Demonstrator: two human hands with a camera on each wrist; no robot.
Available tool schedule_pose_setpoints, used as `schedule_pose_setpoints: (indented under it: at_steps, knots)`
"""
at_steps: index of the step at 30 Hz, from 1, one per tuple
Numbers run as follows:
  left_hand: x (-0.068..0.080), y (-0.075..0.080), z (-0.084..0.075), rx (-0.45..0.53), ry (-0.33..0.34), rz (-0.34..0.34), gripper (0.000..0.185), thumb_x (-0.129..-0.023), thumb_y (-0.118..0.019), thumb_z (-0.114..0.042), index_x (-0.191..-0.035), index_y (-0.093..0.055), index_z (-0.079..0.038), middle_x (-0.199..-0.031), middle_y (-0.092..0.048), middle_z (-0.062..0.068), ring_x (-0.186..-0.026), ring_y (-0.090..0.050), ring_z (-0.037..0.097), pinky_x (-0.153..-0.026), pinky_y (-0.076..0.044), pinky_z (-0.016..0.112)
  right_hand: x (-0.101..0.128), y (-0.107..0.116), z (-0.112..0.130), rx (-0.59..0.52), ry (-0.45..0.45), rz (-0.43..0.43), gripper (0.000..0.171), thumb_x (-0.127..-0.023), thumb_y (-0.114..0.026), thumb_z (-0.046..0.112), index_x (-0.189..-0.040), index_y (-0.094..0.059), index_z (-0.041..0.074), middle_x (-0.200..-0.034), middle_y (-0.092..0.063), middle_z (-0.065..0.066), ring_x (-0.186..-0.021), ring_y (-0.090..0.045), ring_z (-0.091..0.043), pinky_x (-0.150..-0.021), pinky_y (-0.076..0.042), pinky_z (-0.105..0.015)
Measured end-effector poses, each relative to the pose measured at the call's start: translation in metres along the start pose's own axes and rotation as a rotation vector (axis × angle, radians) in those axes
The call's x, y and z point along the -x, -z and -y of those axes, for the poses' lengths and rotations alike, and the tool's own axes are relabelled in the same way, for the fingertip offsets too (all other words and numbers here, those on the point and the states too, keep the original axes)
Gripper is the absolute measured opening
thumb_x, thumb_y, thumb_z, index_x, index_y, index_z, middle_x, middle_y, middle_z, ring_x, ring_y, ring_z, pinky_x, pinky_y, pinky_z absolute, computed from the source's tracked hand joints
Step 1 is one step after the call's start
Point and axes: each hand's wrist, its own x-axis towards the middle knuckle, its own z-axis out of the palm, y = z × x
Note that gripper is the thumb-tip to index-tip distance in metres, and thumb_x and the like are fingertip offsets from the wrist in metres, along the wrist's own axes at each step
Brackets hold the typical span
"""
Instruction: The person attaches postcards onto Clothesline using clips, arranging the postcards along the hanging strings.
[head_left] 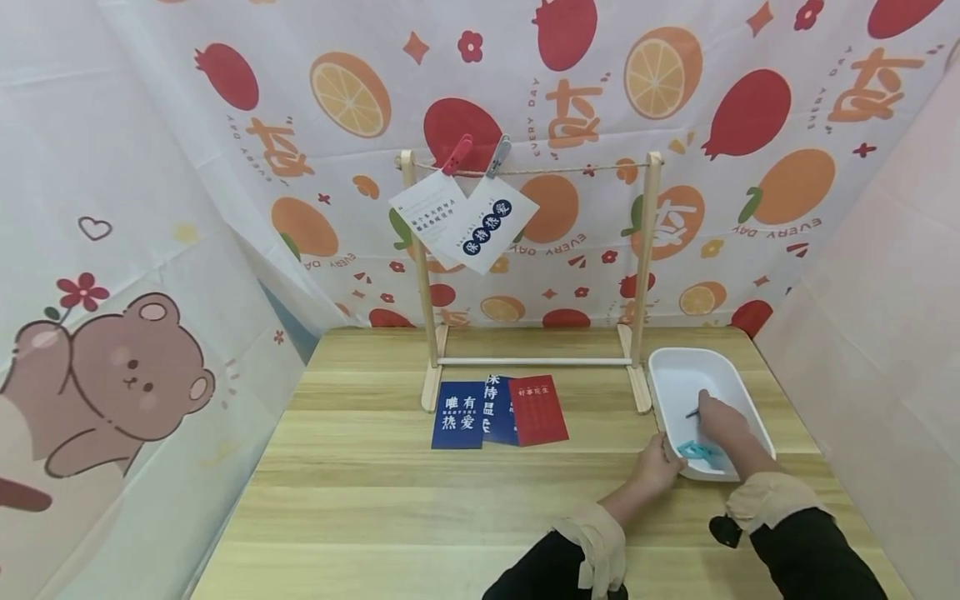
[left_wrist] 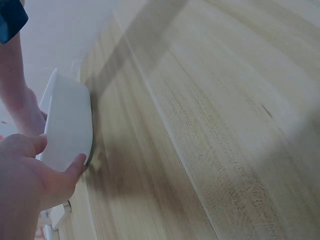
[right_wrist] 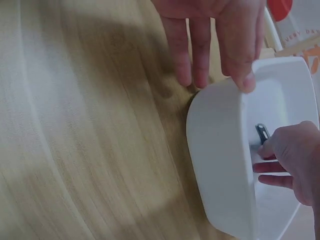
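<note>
My right hand (head_left: 724,423) is inside a white plastic basin (head_left: 684,360) at the right of the table. Between thumb and finger it pinches a small dark grey clothespin (right_wrist: 261,132), its far end partly covered by the fingers. Light-blue clothespins (head_left: 696,452) lie in the basin's near end. My left hand (head_left: 657,467) holds the basin's near left edge, with a digit over the rim and other fingers against the outer wall. In the left wrist view that hand (left_wrist: 35,172) touches the basin's side.
A wooden rack (head_left: 645,275) with a string (head_left: 577,170) stands at the back. Two white cards (head_left: 498,218) hang from it by a red clothespin (head_left: 457,154) and a grey one (head_left: 498,156). Blue cards (head_left: 457,417) and a red card (head_left: 538,410) lie before it.
</note>
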Motion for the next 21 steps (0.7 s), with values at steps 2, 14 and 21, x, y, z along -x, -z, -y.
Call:
schedule_pose_setpoints:
  at_steps: [2,14,21]
  knots:
    - [-0.0001,0.0001,-0.0004,-0.002,-0.002,0.001,0.044,-0.085,-0.065,-0.007,-0.126,-0.049,-0.006,-0.115,-0.059,0.008,-0.100,-0.055,0.012,-0.085,-0.045,0.025,-0.0006,-0.0001,0.0032,0.041,0.014,-0.017,0.029,-0.090,-0.040,-0.002,-0.118,-0.039,-0.012,-0.096,-0.047,-0.033,-0.088,-0.050,-0.046,-0.068,-0.046,-0.054]
    - [-0.0036,-0.0025,0.0040,0.052,-0.001,-0.013,0.043,-0.082,-0.067,-0.005,-0.122,-0.050,-0.003,-0.107,-0.061,0.009,-0.092,-0.059,0.013,-0.078,-0.047,0.022,-0.0001,-0.0071,0.0043,0.068,0.105,-0.028,0.016,-0.080,-0.055,-0.002,-0.095,-0.060,0.002,-0.089,-0.049,-0.017,-0.082,-0.048,-0.034,-0.065,-0.047,-0.049]
    - [-0.0034,-0.0008,0.0038,0.034,0.017,0.001,0.042,-0.084,-0.066,-0.008,-0.124,-0.052,-0.005,-0.108,-0.061,0.006,-0.087,-0.058,0.009,-0.074,-0.047,0.021,0.0026,-0.0019,0.0040,0.054,0.097,0.022,0.019,-0.078,-0.059,-0.001,-0.097,-0.060,0.001,-0.089,-0.050,-0.017,-0.083,-0.047,-0.036,-0.068,-0.046,-0.050]
